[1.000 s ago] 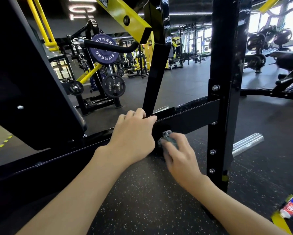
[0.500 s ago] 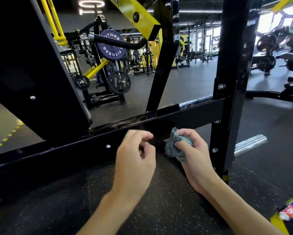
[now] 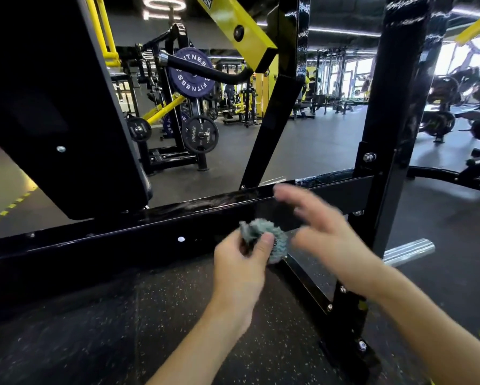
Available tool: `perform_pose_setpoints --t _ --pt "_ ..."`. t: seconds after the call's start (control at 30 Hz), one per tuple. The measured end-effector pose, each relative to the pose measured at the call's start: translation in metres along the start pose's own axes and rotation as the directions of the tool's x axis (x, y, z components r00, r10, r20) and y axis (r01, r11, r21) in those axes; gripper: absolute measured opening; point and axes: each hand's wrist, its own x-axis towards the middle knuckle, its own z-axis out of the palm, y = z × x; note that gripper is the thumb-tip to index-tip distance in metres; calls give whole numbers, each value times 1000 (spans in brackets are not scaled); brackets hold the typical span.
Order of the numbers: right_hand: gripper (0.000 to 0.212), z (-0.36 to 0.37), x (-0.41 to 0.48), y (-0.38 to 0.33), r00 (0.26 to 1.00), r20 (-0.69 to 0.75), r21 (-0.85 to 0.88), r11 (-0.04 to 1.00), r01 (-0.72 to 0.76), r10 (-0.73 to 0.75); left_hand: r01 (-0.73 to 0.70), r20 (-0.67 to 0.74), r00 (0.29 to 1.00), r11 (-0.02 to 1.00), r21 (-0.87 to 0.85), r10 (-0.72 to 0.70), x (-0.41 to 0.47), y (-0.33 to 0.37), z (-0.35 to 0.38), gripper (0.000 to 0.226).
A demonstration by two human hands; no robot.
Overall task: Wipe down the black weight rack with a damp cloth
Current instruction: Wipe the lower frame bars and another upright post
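Note:
The black weight rack fills the view; its low horizontal beam [image 3: 161, 229] runs from lower left up to a bolted upright post [image 3: 394, 140] on the right. A small crumpled grey-blue cloth [image 3: 264, 237] sits in front of the beam's middle. My left hand [image 3: 241, 265] pinches the cloth between thumb and fingers. My right hand [image 3: 322, 234] hovers just right of the cloth, blurred, fingers spread and holding nothing.
A large black pad [image 3: 52, 107] slopes at the left. A chrome peg [image 3: 408, 250] sticks out behind the post. A lower black bar [image 3: 305, 284] runs along the speckled rubber floor [image 3: 177, 315]. Plate-loaded machines with weight plates [image 3: 191, 72] stand behind.
The cloth has passed from my right hand to my left. My left hand came off the beam and took the cloth; my right hand let go and spread its fingers.

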Motion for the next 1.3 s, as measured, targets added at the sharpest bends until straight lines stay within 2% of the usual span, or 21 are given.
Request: perform_pose_setpoints --t 0.03,0.07,0.1,0.13,0.17,0.23,0.27,0.33,0.4,0.43,0.5,0.6,0.73,0.83,0.9,0.97,1.0,1.03,1.17,1.23,1.3 --pt "69 -10 15 0 994 -110 -50 999 8 -13 -196 -33 977 944 264 212 3 1 2 27" --pt "67 -16 31 3 984 -175 -167 986 -3 -26 -366 27 915 800 475 403 9 1 2 37" --pt "63 -19 46 7 981 -188 -308 951 -17 -43 -509 135 825 616 601 549 17 -1 2 40" --pt "57 -20 58 13 985 -158 -436 900 -10 -65 -613 266 726 423 667 634 27 -3 2 38" --pt "50 -20 65 22 991 -104 -548 836 10 -79 -659 353 656 279 698 667 35 -2 1 33" --pt "60 -18 67 39 994 15 -711 697 90 -112 -666 434 616 141 732 657 53 -1 0 27" --pt "68 -20 65 46 989 52 -743 656 131 -139 -680 497 566 32 732 658 60 1 2 29" --pt "72 -25 64 51 986 53 -758 637 142 -157 -697 613 414 -199 689 672 70 -3 7 33" --pt "67 -25 65 49 987 49 -757 639 136 -151 -703 664 336 -291 649 668 76 -3 -2 29" --pt "67 -24 66 48 988 42 -759 638 127 -147 -695 677 322 -321 644 661 74 -3 -12 26" --pt "71 -20 68 48 989 3 -761 641 97 -146 -684 670 336 -317 657 662 65 -8 -35 26" --pt "72 -16 67 51 984 -31 -769 634 88 -174 -682 640 400 -254 686 656 61 -12 -32 26" --pt "76 -20 66 48 985 5 -757 643 116 -172 -698 632 409 -221 682 659 66 -11 -3 19" --pt "76 -25 65 44 989 43 -738 663 125 -139 -682 595 475 -156 714 648 49 -21 -39 28" --pt "62 -21 71 34 991 -6 -648 755 99 -135 -648 545 518 -113 753 659 40 -27 -49 36" --pt "41 -7 84 20 978 -120 -525 847 83 -170 -667 557 503 -112 736 661 49 -31 -34 31" --pt "38 2 90 15 975 -148 -507 859 68 -165 -676 560 499 -107 729 661 52 -31 -26 27" --pt "37 9 94 12 979 -141 -539 841 50 -149 -684 569 500 -105 722 653 53 -32 -22 26" --pt "36 14 98 22 991 -66 -750 660 26 -113 -658 579 534 -128 742 616 38 -36 -59 38" --pt "35 13 98 22 989 -85 -759 651 16 -123 -618 538 556 -117 777 633 31 -38 -67 43" --pt "34 17 98 21 984 -103 -766 643 16 -146 -642 554 534 -120 758 639 38 -37 -52 37"
